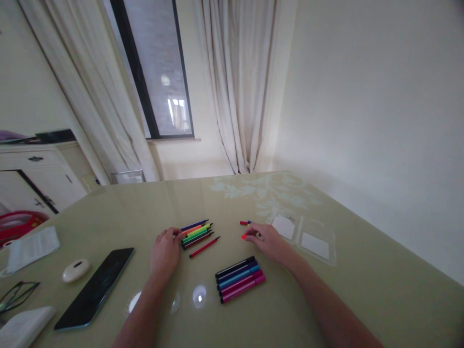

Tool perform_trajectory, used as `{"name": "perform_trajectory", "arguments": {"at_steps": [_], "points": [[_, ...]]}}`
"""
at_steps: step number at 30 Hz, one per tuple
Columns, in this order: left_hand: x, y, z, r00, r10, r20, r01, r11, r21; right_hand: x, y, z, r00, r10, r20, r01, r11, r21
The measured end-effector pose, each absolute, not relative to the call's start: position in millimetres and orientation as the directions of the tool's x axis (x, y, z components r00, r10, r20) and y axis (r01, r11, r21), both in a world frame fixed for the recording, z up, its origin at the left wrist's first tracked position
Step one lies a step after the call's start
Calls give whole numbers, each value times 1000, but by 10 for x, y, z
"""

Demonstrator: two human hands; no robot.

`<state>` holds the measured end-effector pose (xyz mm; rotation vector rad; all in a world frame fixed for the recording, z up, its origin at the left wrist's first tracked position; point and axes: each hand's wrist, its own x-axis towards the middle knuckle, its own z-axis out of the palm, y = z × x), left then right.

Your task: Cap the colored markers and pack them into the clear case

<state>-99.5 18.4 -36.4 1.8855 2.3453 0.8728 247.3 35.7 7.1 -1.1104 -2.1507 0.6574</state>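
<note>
My left hand (166,252) is closed, its fingertips at the near end of an orange felt-tip pen (194,229). That pen lies in a row of uncapped pens, among them a blue one (195,225) and a green one (198,236). A red uncapped pen (204,247) is apart from the row on the near side. Between thumb and finger, my right hand (266,239) pinches a small orange-red cap (244,237). Just beyond those fingers lie a red cap (243,223) and a blue one. Capped pens in black, blue and magenta (243,291) lie side by side nearer to me.
Clear plastic packaging with white cards (314,245) lies at the right. On the left are a black phone or tablet (96,287), a white oval case (76,270), glasses (17,295), a white box (27,326) and a white cloth-like item (32,249). A wall borders the table's right side.
</note>
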Motion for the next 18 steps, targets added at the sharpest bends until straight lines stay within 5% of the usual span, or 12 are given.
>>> {"name": "perform_trajectory", "arguments": {"at_steps": [5,8,14,18], "points": [[-987,182,-306,-340,873,350,824,98,557,2456,368,67,-418,840,346,473,527,-706],[-938,192,-240,-341,855,391,688,-57,724,2432,365,64,-385,837,390,453,539,-710],[-603,141,-138,-135,941,311,265,-268,926,2390,352,59,-297,829,474,402,559,-725],[-415,68,-116,-51,962,269,205,-253,945,2378,353,60,-273,818,506,385,575,-722]]}}
